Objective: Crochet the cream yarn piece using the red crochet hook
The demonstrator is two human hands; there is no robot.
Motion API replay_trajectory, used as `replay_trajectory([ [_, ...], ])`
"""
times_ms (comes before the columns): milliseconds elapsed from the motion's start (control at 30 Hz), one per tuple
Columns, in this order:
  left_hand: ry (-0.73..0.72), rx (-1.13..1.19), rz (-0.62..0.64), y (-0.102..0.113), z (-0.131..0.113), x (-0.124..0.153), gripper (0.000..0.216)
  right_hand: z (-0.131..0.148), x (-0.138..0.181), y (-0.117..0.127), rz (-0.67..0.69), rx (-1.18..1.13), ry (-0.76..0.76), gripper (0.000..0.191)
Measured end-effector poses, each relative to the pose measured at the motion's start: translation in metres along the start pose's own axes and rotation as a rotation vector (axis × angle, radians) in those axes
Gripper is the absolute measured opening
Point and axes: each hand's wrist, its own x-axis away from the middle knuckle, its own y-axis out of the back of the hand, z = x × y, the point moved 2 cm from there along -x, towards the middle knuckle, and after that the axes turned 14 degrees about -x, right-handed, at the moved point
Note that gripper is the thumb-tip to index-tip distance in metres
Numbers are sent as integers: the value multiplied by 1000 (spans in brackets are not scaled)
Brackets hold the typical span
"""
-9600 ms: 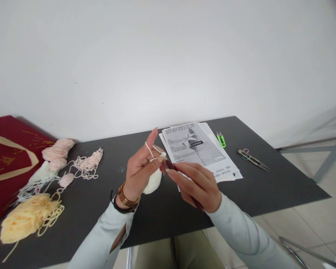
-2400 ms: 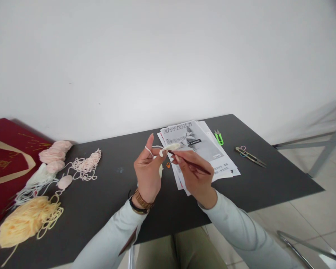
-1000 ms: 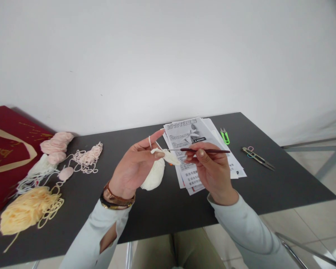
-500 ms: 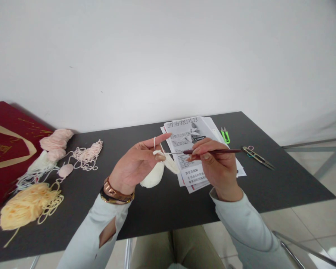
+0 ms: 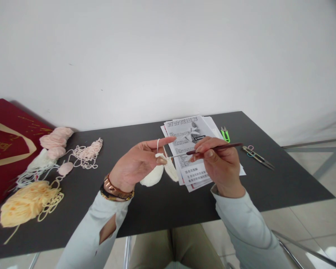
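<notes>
a dark counter [image 5: 156, 209] spans the scene, a red bag [image 5: 0, 183] at left and printed sheets [image 5: 182, 145] toward the far side. over its middle, a person's left hand [image 5: 136, 164] and right hand [image 5: 221, 164] face each other near a white yarn ball [image 5: 152, 177]; left fingers pinch a white crocheted piece [image 5: 172, 172], right fingers grasp a dark-handled hook [image 5: 232, 145], its tip at the piece.
</notes>
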Motion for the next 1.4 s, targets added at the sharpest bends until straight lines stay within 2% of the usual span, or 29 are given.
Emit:
replay_trajectory([
  [100, -27, -26, 4, -1, 0, 0, 47, -2, -1, -1, -109, -60, -90, 10],
  [200, -106, -100, -10, -3, 0, 3, 43, -7, -2, 0, -215, -176, -254, 16],
  [333, -261, -264, -103, -4, 1, 5, 41, -17, -3, 1, -311, -359, -455, 19],
  [467, -389, -374, -234, -5, 4, 3, 41, -26, -2, -1, -419, -475, -556, 14],
  [600, -436, -377, -315, -8, 10, -5, 43, -29, 0, -6, -458, -472, -544, 13],
  [867, -451, -389, -381, -11, 15, -11, 45, -28, 3, -18, -466, -281, -368, 22],
  [1000, -430, -438, -364, -10, 15, -11, 46, -29, 4, -19, -456, -238, -359, 22],
  [1100, -444, -472, -406, -9, 15, -12, 42, -29, 4, -19, -443, -230, -377, 21],
  [1300, -482, -433, -431, -11, 21, -15, 56, -30, 3, -16, -469, -264, -378, 20],
  [1400, -516, -410, -449, -14, 28, -18, 55, -31, 4, -15, -473, -231, -354, 19],
])
